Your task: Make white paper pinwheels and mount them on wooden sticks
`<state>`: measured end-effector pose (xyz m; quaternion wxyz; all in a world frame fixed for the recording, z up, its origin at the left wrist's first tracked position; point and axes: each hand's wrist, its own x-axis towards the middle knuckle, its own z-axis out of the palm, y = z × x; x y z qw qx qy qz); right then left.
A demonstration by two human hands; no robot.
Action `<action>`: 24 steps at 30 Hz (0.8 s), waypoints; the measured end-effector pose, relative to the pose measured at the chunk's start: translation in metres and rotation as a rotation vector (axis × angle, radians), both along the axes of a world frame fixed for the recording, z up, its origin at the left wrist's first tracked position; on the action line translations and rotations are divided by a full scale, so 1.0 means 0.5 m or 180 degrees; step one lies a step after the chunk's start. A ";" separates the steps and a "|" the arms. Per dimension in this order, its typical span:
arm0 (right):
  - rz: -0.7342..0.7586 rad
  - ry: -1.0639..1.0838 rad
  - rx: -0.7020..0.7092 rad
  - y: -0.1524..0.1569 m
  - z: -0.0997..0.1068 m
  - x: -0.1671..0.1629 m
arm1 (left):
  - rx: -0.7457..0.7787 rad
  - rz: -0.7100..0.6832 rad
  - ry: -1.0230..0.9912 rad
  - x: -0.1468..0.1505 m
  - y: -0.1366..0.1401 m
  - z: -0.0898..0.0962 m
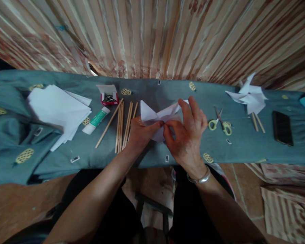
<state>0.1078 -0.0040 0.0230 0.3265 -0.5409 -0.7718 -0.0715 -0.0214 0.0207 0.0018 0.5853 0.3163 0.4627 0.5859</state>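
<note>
Between my hands is a white paper pinwheel [149, 113], its points partly folded in toward the middle. My left hand [142, 130] grips it from the left, with the thumb pressed at the centre. From the right, my right hand [186, 130] pinches thumb and forefinger together at the same centre, its other fingers raised by a paper point. Whether a small pin sits in that pinch is too small to tell. Several wooden sticks [120, 127] lie just left of my left hand. Green-handled scissors [220, 122] rest open to the right of my right hand.
Stacked white paper sheets [58, 112] lie at the left. Near them are a glue stick [96, 120] and an open red box [109, 98] of small dark metal pieces. Finished-looking pinwheels [250, 95] with sticks and a phone [282, 128] lie right. A curtain [152, 40] hangs behind the cloth-covered table [173, 91].
</note>
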 end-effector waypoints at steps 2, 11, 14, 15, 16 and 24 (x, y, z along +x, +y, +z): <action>0.0019 0.0030 -0.0029 0.000 0.000 0.001 | 0.0011 -0.0033 -0.0057 -0.001 0.001 -0.001; 0.0019 0.0048 -0.0041 0.002 -0.005 0.004 | -0.0045 -0.0163 -0.0005 -0.005 0.001 -0.002; 0.0024 0.0069 -0.0026 0.004 -0.008 0.008 | -0.0149 -0.0213 0.0051 -0.009 -0.001 0.001; 0.0024 0.0083 -0.0021 0.006 -0.009 0.011 | -0.0172 -0.0236 0.0054 -0.010 -0.002 0.002; 0.0020 0.0111 -0.0022 0.008 -0.009 0.013 | -0.0185 -0.0263 0.0045 -0.011 -0.003 0.004; 0.0005 0.0805 -0.0358 0.023 -0.014 0.037 | -0.0160 -0.0511 0.0068 -0.020 -0.005 0.012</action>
